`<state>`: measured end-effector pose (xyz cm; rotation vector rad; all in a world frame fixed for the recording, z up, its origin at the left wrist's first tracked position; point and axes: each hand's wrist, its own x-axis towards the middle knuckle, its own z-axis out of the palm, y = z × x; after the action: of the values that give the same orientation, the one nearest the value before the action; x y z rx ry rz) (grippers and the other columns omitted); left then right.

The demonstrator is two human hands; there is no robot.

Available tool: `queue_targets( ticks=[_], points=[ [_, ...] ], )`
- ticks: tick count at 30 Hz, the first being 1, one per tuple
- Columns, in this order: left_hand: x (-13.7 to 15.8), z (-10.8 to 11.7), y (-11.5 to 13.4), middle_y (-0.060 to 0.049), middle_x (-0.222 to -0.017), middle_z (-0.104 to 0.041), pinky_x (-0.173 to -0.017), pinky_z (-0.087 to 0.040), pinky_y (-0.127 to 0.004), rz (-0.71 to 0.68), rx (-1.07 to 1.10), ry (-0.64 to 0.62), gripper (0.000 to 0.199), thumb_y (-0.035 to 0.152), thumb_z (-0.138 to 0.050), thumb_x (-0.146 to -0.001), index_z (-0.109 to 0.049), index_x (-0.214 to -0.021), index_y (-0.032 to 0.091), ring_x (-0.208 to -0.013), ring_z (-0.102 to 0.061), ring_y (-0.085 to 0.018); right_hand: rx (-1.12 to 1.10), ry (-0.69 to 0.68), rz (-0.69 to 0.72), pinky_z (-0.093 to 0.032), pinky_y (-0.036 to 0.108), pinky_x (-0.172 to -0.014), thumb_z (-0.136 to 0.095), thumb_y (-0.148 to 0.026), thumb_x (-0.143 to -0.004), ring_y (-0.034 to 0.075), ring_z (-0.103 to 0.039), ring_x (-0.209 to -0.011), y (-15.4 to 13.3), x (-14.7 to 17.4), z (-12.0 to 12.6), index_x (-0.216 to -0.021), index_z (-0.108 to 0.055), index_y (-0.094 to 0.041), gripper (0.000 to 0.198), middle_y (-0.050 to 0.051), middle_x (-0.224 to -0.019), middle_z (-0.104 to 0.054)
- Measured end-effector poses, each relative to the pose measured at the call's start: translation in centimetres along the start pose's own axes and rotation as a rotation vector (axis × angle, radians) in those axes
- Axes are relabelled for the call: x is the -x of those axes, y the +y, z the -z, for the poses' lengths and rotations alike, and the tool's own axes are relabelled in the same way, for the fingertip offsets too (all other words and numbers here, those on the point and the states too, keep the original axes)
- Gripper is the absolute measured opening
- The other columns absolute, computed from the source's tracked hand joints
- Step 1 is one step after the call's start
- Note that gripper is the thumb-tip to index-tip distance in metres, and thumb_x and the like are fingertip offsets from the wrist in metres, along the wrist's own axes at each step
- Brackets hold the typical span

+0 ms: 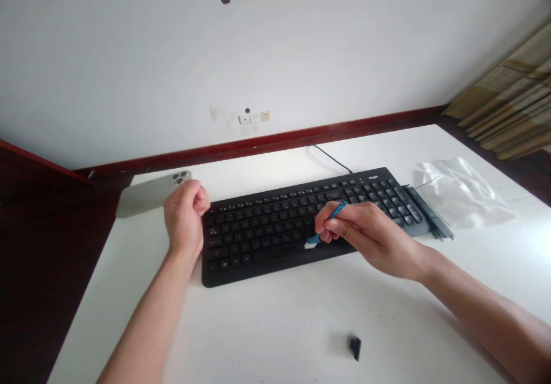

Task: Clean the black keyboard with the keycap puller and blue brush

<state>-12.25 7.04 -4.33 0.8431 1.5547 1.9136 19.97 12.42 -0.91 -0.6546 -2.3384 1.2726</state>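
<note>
A black keyboard (267, 263) lies slightly slanted on the white table. My right hand (370, 235) is closed around a small blue brush (313, 239). The brush's pale bristles point down at the keys near the right end of the space bar. Curled into a fist, my left hand (185, 214) rests at the keyboard's left edge, with no object visible in it. On the table toward me sits a small black piece (355, 346), blurred, possibly a keycap.
A phone (144, 194) lies beyond my left hand, near the table's left edge. Thin dark strips (426, 212) lie against the keyboard's right end, beside a clear plastic bag (465, 192). The keyboard cable (331, 157) runs toward the table's far edge.
</note>
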Motion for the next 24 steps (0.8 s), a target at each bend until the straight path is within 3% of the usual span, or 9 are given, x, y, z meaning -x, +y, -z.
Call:
queue_targets(
  ticks=[9,24],
  points=[
    [0.09,0.06,-0.01,0.006,-0.051,-0.027,-0.048,-0.022,-0.025,0.004,0.007,0.001,0.036,0.024,-0.066,-0.085,-0.047,-0.054,0.019,-0.048,-0.027,-0.008,0.133,-0.005,0.023,-0.051,0.026,-0.071,-0.049,-0.024,-0.112,0.012,-0.069,-0.077,-0.72,0.0,0.15,-0.104,-0.066,-0.022,0.019,0.002,-0.102,-0.076],
    [0.12,0.07,-0.05,0.006,-0.051,-0.029,-0.048,-0.024,-0.024,-0.012,0.0,-0.012,0.036,0.027,-0.066,-0.085,-0.045,-0.056,0.019,-0.048,-0.028,-0.007,-0.011,-0.046,0.0,-0.056,0.028,-0.075,-0.048,-0.027,-0.113,0.015,-0.072,-0.084,-0.19,0.19,0.03,-0.101,-0.069,-0.02,0.025,0.006,-0.107,-0.076]
  ],
)
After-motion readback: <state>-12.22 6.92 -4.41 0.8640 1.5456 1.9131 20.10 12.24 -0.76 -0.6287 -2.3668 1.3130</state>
